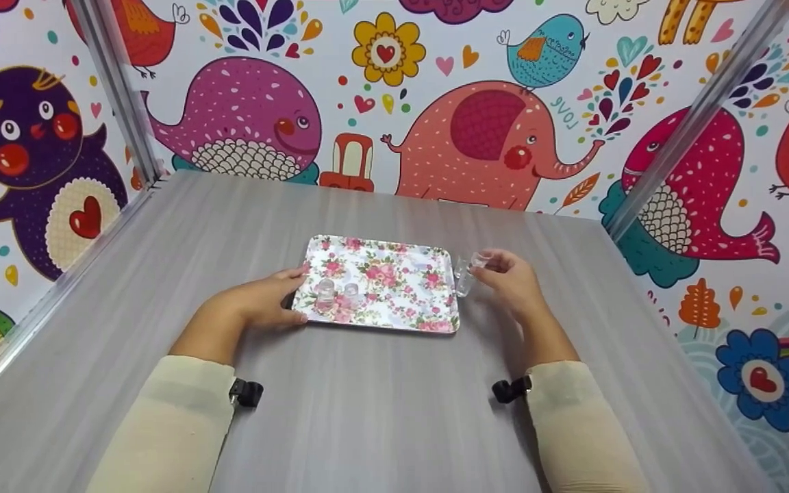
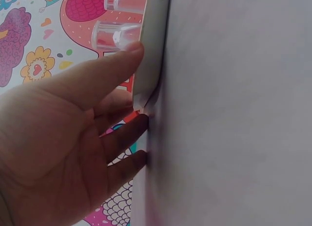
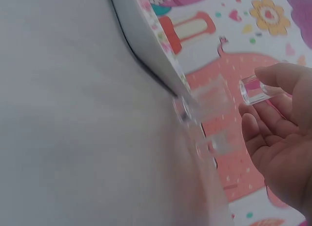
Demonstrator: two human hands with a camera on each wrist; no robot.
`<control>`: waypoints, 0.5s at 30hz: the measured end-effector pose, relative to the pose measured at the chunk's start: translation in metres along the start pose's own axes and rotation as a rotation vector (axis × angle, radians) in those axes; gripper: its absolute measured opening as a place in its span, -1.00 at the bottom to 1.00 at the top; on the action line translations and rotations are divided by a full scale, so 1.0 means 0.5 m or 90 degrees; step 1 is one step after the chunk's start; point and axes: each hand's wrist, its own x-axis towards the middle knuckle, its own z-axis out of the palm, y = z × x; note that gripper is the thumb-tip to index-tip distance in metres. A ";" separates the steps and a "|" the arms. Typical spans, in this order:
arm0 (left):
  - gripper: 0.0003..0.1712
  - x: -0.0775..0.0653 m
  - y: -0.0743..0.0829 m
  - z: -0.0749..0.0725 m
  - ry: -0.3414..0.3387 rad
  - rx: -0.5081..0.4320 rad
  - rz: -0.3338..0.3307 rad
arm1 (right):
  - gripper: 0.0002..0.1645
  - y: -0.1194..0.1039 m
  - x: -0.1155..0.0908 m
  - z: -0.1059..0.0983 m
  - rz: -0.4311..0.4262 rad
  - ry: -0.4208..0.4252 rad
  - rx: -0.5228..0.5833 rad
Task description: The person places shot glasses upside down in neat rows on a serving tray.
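A floral serving tray (image 1: 408,301) lies on the table, with two small clear shot glasses (image 1: 326,293) upright on its left part. My left hand (image 1: 270,301) holds the tray's left edge. Its thumb lies at the rim, seen close in the left wrist view, with the other fingers spread along the side. Off the tray's right edge, my right hand (image 1: 514,282) pinches another clear shot glass (image 3: 254,90) between thumb and fingers, raised above the table. Two more shot glasses (image 3: 210,100) stand on the table below it, close beside the tray.
The grey wood-grain table (image 1: 367,411) extends around the tray. Behind and at both sides rise walls printed with cartoon animals (image 1: 477,150), with metal posts (image 1: 117,89) at the corners. Each sleeve cuff carries a small black wrist camera (image 1: 247,393).
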 end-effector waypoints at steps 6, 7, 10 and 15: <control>0.04 -0.003 0.002 -0.004 -0.003 0.005 -0.009 | -0.54 -0.039 -0.008 0.064 -0.051 -0.048 -0.008; 0.04 -0.003 0.002 -0.003 -0.003 0.006 -0.009 | -0.54 -0.046 -0.010 0.074 -0.056 -0.055 -0.003; 0.04 -0.003 0.001 -0.002 -0.003 0.004 -0.007 | -0.57 -0.063 -0.018 0.101 -0.081 -0.071 0.018; 0.03 -0.001 -0.003 0.002 0.000 -0.002 0.001 | -0.57 -0.089 -0.030 0.140 -0.105 -0.107 0.040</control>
